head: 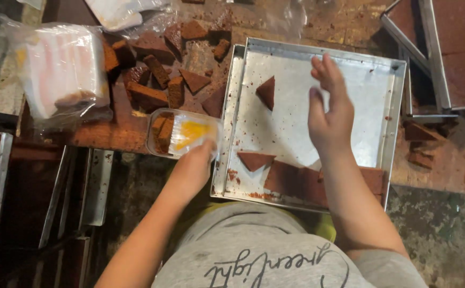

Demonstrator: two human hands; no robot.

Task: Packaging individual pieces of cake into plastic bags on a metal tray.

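My left hand (192, 165) grips a small clear plastic box (181, 133) at the table's front edge, left of the tray. The box holds brown cake pieces and a yellow patch shows through its side. My right hand (328, 109) hovers over the metal tray (232, 106), fingers spread and holding nothing. The tray is lined with white paper. On it lie a triangular brown cake piece (267, 92) near the top left, another triangle (255, 159) near the front, and a row of cake blocks (296, 181) along the front rim.
Several loose brown cake pieces (160, 74) lie scattered on the wooden table left of the tray. A clear bag of stacked plastic boxes (61, 69) sits at the far left. More metal trays (440, 48) with brown cake stand at the right.
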